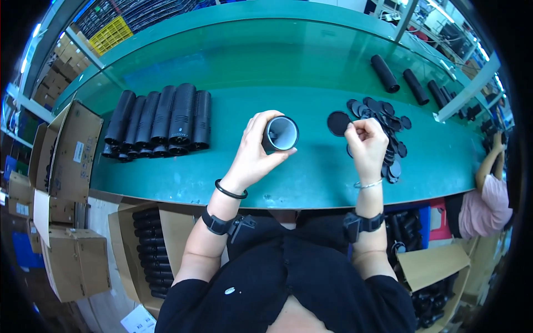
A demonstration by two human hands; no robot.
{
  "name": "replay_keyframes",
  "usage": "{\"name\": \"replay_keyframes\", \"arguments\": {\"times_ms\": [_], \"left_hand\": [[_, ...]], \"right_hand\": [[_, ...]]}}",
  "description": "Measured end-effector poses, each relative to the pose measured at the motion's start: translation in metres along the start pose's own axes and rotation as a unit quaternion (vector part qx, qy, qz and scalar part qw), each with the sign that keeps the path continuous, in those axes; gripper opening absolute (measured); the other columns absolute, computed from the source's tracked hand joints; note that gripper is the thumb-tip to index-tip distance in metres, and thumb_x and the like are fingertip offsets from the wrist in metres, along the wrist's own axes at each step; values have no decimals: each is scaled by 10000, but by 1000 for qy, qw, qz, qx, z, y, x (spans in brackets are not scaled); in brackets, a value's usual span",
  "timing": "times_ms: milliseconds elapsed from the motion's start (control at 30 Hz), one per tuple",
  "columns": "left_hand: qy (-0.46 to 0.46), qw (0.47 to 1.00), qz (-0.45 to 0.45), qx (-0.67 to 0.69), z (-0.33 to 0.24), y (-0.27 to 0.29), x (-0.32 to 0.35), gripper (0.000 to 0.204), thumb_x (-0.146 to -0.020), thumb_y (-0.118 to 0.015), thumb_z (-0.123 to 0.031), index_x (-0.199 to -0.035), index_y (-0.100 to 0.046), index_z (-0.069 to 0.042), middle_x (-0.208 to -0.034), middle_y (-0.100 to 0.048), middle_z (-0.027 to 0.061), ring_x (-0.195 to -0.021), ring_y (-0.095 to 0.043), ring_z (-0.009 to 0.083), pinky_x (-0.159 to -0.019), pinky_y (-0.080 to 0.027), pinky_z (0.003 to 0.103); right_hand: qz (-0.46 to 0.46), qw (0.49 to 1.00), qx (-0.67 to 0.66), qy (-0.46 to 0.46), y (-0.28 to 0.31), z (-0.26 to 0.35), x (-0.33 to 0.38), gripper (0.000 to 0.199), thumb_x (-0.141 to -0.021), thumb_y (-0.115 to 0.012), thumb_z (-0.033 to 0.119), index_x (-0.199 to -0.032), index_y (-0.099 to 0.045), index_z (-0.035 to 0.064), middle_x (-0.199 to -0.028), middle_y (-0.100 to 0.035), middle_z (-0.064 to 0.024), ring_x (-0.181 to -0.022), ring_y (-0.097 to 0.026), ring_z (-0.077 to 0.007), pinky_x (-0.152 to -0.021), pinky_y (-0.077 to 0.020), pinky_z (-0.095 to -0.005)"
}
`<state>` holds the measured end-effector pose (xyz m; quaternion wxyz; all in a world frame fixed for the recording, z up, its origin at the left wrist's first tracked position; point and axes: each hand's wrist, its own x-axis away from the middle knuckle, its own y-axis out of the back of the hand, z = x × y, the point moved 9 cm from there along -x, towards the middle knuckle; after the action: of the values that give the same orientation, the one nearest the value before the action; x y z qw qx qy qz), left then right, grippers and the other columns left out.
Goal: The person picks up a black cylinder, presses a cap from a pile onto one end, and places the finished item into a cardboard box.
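Observation:
My left hand is wrapped round a black tube above the green bench. The tube's open end faces up at me, and its pale inside shows. Over on the right, my right hand pinches a flat black disc by its edge, between thumb and forefinger. Beside and partly behind that hand lies a loose heap of black discs. To the left, several black tubes with slotted sides are stacked side by side in a pile.
More black tubes lie at the bench's far right. Cardboard boxes of black tubes stand below the front edge on both sides. A large open carton stands at the left end. Another person sits at the right end of the green bench.

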<state>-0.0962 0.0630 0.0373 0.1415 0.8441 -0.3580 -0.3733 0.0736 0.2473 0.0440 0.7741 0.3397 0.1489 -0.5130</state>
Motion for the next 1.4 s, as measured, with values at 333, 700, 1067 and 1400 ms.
{"name": "replay_keyframes", "arguments": {"times_ms": [333,700,1067,1400], "left_hand": [[53,963,38,263,12,-12,4,638,-670,-852,-16,-1227,-546,-68,-1193,-591,49,-1102,-578,154,-963,-474,304],[115,939,23,324,39,-20,-6,610,-753,-843,-128,-1254,-503,-61,-1126,-591,42,-1058,-579,144,-916,-486,300],[128,916,9,379,44,-22,-2,658,-774,-812,-80,-1320,-445,-50,-1152,-565,44,-1073,-560,135,-931,-473,288],[150,914,42,375,34,-25,2,633,-778,-807,-65,-1302,-452,-68,-1123,-573,43,-1030,-580,133,-866,-514,280]], "right_hand": [[33,983,181,-9,41,-69,-13,126,-811,-699,20,-931,-696,-15,-725,-632,-78,-608,-576,-147,-603,-474,-270],[237,909,338,-49,30,-97,2,556,-611,-833,119,-1138,-663,75,-1129,-628,-115,-1123,-547,-315,-943,-429,-411],[148,837,-512,-125,26,-81,3,613,-914,-650,74,-1441,-348,-5,-1395,-475,-229,-1292,-495,-361,-1092,-407,-428],[213,639,-725,-143,-17,-59,28,671,-986,-565,315,-1513,-240,56,-1442,-407,-257,-1162,-541,-342,-898,-503,-393]]}}
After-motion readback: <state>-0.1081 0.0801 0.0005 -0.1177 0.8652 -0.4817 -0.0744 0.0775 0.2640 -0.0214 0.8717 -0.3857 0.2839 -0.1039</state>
